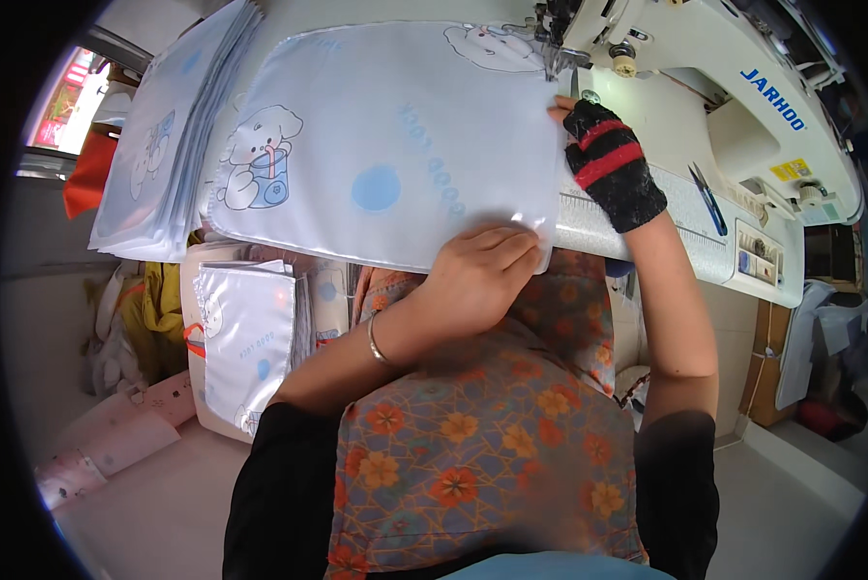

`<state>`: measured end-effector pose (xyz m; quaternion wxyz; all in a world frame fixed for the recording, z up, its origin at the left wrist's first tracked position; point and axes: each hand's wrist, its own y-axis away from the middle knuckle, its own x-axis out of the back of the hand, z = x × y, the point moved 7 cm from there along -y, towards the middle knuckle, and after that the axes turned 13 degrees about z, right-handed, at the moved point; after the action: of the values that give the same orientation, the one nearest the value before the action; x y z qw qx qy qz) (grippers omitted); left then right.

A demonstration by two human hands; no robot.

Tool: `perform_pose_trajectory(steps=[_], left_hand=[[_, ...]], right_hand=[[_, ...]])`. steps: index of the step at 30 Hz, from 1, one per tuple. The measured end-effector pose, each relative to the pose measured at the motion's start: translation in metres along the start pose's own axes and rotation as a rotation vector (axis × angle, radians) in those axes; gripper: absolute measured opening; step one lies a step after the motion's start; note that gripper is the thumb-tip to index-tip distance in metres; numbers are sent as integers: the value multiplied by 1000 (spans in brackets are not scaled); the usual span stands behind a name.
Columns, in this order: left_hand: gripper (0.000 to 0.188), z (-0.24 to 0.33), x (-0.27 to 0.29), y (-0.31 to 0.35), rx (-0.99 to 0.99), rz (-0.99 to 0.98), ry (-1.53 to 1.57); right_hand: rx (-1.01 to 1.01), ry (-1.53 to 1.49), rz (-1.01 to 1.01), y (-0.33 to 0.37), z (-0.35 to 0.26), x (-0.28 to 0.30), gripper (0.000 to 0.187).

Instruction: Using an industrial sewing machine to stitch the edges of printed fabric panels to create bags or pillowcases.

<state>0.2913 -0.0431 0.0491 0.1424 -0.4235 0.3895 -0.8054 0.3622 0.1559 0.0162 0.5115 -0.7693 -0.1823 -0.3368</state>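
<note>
A pale blue-white fabric panel (356, 145), printed with cartoon puppies and a blue dot, lies flat on the sewing table. Its upper right part reaches the presser foot (553, 60) of a white sewing machine (743, 106). My left hand (487, 271), bare with a bangle at the wrist, pinches the panel's near right corner between closed fingers. At the panel's right edge, close to the presser foot, rests my right hand (608, 159) in a black and red fingerless glove. Its fingertips point toward the edge; whether they grip it cannot be made out.
A thick stack of similar panels (168, 145) stands at the left. More folded panels (245, 338) lie on a seat below the table's edge. Thread snips (709, 201) lie right of my gloved hand, near a small parts tray (759, 253). Pink rolls (115, 440) sit on the floor.
</note>
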Motion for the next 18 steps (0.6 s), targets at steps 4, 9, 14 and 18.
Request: perform_pose_trajectory(steps=[4,9,14,18], left_hand=[[22,-13,-13,-15,-59,47,-78],[22,-40,-26,-33,-15,-15,-129],[28,-71,-37,-50,-12,-63,-167],[22,-97,-43,-67,-58,-44,-135]], right_hand=[[-7,12,-28,0,-3,3,44],[25,37,-18,1,-7,4,35],[12,49,-44,1,-8,4,36],[-21,64,-111,0,-10,2,42]])
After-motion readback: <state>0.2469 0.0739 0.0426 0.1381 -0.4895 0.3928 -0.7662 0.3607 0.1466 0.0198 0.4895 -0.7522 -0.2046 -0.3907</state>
